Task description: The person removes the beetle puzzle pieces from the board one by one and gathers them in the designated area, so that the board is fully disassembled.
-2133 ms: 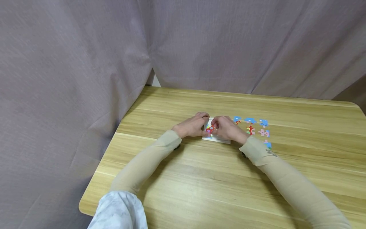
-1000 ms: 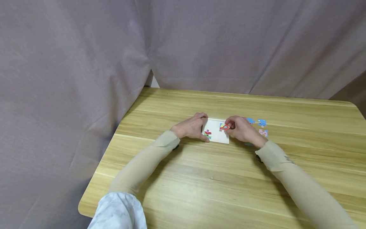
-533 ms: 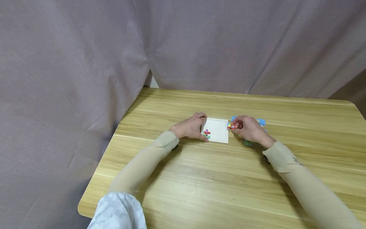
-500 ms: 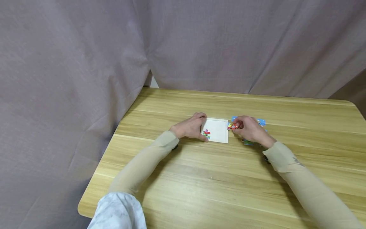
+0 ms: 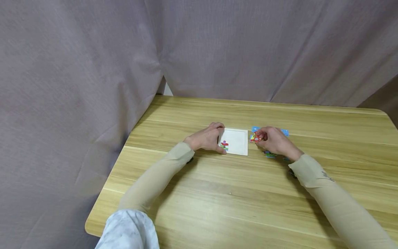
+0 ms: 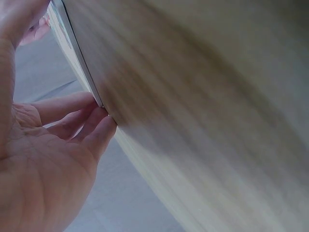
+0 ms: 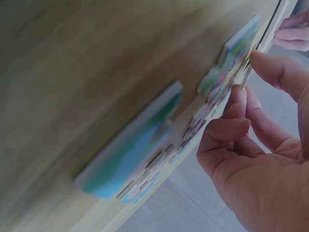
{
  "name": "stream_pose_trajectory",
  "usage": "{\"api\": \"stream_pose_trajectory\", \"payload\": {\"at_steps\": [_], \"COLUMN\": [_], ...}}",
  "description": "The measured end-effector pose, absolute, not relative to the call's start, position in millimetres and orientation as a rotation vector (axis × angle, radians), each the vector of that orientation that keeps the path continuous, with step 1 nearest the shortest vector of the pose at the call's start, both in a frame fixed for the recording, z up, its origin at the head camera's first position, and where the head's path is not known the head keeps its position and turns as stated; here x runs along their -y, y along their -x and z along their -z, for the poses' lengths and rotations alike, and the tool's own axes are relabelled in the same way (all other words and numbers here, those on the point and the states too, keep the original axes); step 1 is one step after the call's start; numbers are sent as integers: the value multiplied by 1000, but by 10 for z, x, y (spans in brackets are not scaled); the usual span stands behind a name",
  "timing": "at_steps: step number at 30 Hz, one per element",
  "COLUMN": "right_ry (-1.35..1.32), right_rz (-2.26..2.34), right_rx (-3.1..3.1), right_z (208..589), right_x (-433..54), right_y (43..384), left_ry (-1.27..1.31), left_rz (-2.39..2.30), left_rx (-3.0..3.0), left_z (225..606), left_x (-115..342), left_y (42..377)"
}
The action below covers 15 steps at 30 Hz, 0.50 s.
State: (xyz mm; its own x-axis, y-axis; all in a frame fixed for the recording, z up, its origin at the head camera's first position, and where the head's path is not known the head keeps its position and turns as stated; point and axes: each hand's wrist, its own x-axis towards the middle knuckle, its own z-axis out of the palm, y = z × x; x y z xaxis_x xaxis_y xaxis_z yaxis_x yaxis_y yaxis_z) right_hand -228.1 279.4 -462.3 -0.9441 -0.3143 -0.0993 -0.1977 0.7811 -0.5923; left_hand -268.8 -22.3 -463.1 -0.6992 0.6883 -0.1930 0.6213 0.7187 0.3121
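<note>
My left hand grips the left side of a white puzzle board, fingers at its far corner and thumb at its near edge. The left wrist view shows those fingertips against the board's rim. One red and green puzzle piece lies in the board's near left corner. Just right of the board, my right hand pinches a red and yellow puzzle piece between thumb and fingers. In the right wrist view that piece is mostly hidden by the fingers; whether it touches the table I cannot tell.
Several loose puzzle pieces lie around and under my right hand, among them a blue one and a green and blue one. A green and blue piece looks large in the right wrist view. Grey curtains hang behind the wooden table.
My right hand has carried the red and yellow piece from over the board's left part to the right, off the board, and the piece has turned slightly. My left hand stays on the board.
</note>
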Motion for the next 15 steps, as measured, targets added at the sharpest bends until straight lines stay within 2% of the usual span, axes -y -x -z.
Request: {"api": "stream_pose_trajectory", "payload": {"at_steps": [15], "right_ry": [385], "right_rz": [853], "right_rx": [-2754], "right_z": [4619], "right_x": [-2815], "right_y": [2283], "left_ry": [-1020], "left_rz": [-302], "left_rx": [-2625], "left_z": [4613], "left_x": [224], "left_y": [2671]}}
